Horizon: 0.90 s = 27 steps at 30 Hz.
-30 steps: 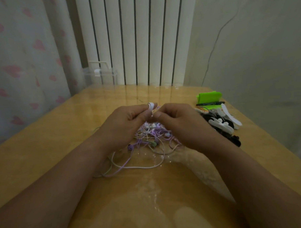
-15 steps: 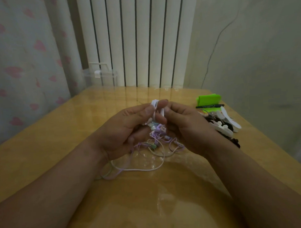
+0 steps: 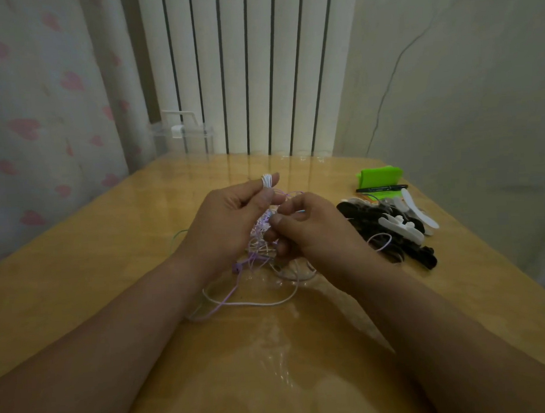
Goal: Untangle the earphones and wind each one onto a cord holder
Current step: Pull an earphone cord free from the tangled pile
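1. The left hand (image 3: 231, 226) lifts its forefinger, wound with white cord (image 3: 266, 181), up and away from the right hand (image 3: 315, 232).
2. The right hand drops from the coil and pinches strands lower in the tangle (image 3: 260, 247).
3. A purple loop (image 3: 380, 235) now shows by the holders (image 3: 400, 229).

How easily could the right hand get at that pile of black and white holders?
Probably easily: the cord holders lie on the table just beside the right hand, with nothing between. But it pinches the tangled earphones, so it would likely let go first.
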{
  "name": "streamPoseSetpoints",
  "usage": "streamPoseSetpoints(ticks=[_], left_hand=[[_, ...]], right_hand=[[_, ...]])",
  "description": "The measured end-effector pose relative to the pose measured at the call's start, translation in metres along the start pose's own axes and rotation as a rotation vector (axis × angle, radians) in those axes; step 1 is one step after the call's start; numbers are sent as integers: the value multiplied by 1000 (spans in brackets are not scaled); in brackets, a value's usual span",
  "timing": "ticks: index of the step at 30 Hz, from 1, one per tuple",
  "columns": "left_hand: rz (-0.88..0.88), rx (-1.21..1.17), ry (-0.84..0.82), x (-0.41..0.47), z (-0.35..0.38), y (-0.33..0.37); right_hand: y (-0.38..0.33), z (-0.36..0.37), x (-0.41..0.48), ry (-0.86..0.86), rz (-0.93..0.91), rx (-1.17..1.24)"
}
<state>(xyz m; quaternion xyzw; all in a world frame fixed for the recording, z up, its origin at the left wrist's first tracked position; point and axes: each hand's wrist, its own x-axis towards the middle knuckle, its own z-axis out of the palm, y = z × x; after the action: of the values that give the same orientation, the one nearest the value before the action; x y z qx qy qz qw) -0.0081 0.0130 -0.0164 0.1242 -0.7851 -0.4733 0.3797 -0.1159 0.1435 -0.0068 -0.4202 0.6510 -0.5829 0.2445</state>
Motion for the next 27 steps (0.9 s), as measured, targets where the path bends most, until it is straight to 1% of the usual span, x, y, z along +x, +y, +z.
streamPoseSetpoints(ticks=[2,5,7,10,12,17,20,24,25,26,27], left_hand=[[58,109,-31,-2,2,-3],[138,301,-110,-2,0,-11],[132,318,-157,-1,-2,-12],[129,291,-226,0,-4,-9],[146,323,-250,0,-5,-9],[168,395,-258,3,-7,-16],[154,416,-265,2,-5,-16],[131,515,-253,0,-4,-13],[112,501,-247,-1,-2,-11],[63,427,-241,-1,0,-9],[-13,288,-238,-1,1,-8]], right_hand=[[1,0,0,68,-28,-46],[2,-2,1,125,-95,-217],[3,-3,2,152,-127,-236],[3,-5,4,184,-132,-196],[4,-4,4,193,-138,-204],[7,-5,4,214,-170,-298],[9,-3,3,211,-196,-353],[8,-2,0,210,-252,-431],[7,-3,0,219,-266,-447],[6,-5,0,234,-277,-461],[5,-8,1,252,-280,-465]])
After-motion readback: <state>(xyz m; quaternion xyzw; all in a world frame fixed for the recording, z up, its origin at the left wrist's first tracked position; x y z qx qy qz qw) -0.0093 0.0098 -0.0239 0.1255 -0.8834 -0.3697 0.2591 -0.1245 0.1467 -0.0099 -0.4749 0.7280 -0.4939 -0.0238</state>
